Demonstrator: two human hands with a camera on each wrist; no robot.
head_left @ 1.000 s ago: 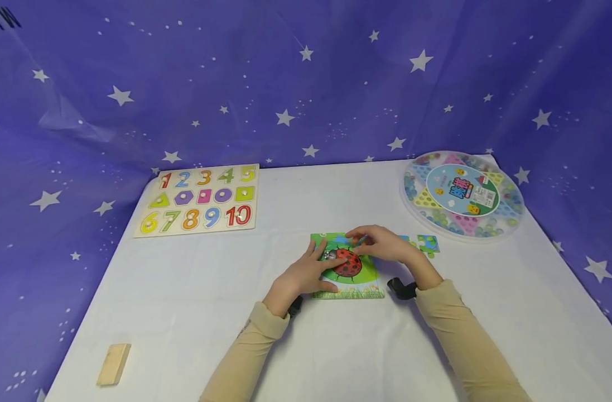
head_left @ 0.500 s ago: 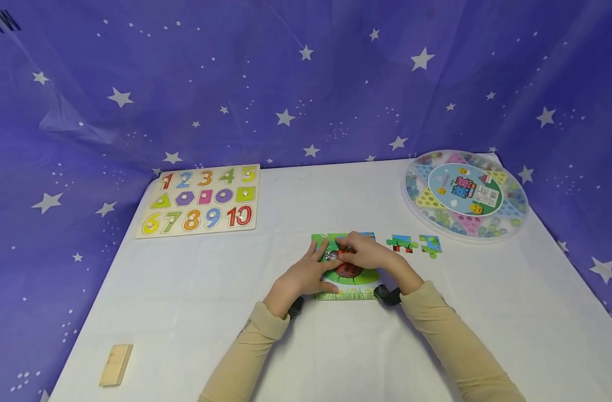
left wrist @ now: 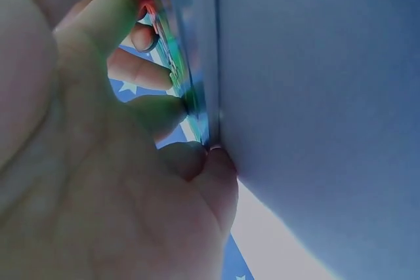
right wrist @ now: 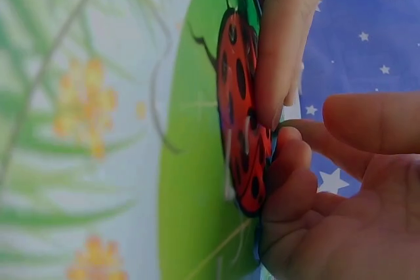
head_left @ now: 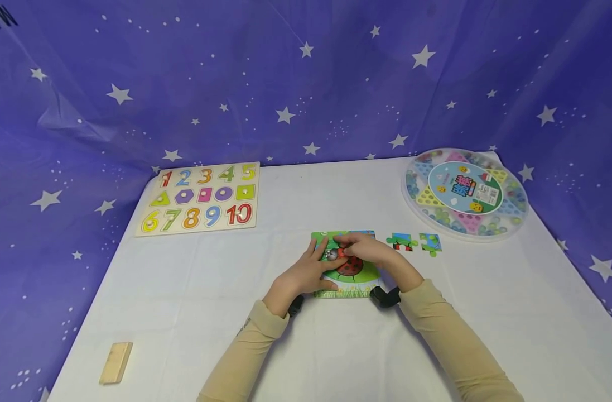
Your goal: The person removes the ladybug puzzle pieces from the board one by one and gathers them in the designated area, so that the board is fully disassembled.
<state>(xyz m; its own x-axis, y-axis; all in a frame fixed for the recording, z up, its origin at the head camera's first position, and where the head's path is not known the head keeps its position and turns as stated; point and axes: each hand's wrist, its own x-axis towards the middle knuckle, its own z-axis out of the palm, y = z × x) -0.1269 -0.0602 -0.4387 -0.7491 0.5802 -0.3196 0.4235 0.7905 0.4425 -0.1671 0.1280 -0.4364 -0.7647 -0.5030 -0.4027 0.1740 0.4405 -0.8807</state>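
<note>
A ladybug jigsaw puzzle (head_left: pixel 358 290) with a green, flowered border lies in front of the person in the head view. The left hand (head_left: pixel 303 273) rests spread over its left side, fingers fairly straight, holding it steady; in the left wrist view its fingers touch the board's edge. Bent over the upper middle is the right hand (head_left: pixel 368 249), its thumb and fingertips pinching a mostly hidden puzzle piece at the red ladybug (right wrist: pixel 239 96). Two loose puzzle pieces, one with red and black (head_left: pixel 402 242) and one blue and green (head_left: pixel 430 243), lie to the right.
A wooden number board (head_left: pixel 197 198) sits at the back left. At the back right lies a round clear game case (head_left: pixel 466 192) with coloured marbles. One wooden block (head_left: pixel 116 363) is at the front left. A purple starry cloth (head_left: pixel 285 67) hangs behind the white table (head_left: pixel 185 312).
My right hand has moved left and down onto the ladybug's upper part, uncovering the loose pieces on the right. The left hand has stayed in place on the puzzle.
</note>
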